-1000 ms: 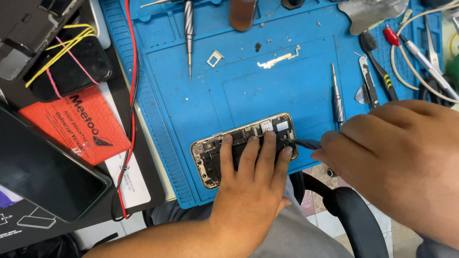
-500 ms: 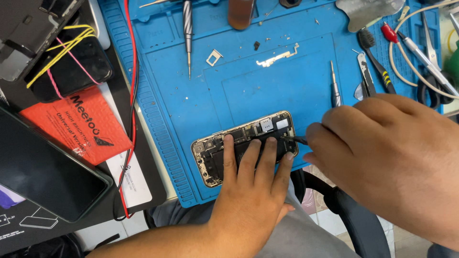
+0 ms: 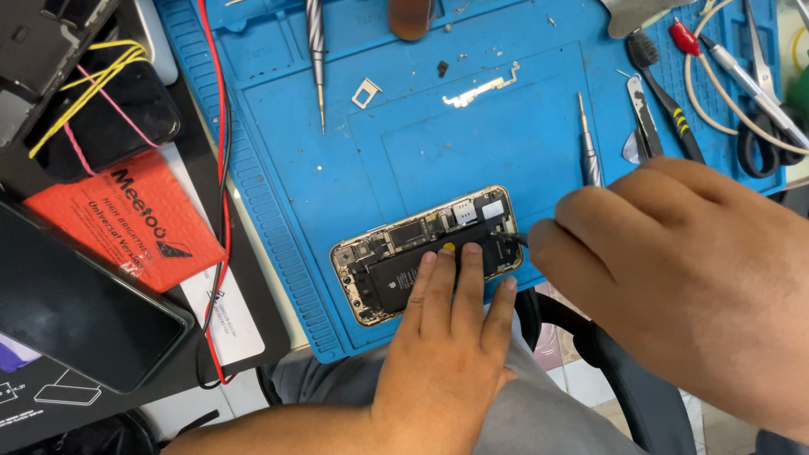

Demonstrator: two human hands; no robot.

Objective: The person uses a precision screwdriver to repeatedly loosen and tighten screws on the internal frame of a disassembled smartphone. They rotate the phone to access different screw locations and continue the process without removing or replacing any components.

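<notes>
The open phone [image 3: 425, 253] is held flat by the left hand [image 3: 451, 337]. A thin tool [image 3: 516, 240] is pinched by the right hand [image 3: 674, 270]. An orange packet [image 3: 126, 219] is seen at left.

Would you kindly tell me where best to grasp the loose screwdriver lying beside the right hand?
Probably the thick grey handle of the screwdriver, pinched across its width from above: it lies flat on the blue mat, thin tip away, handle end near the right hand.
</notes>
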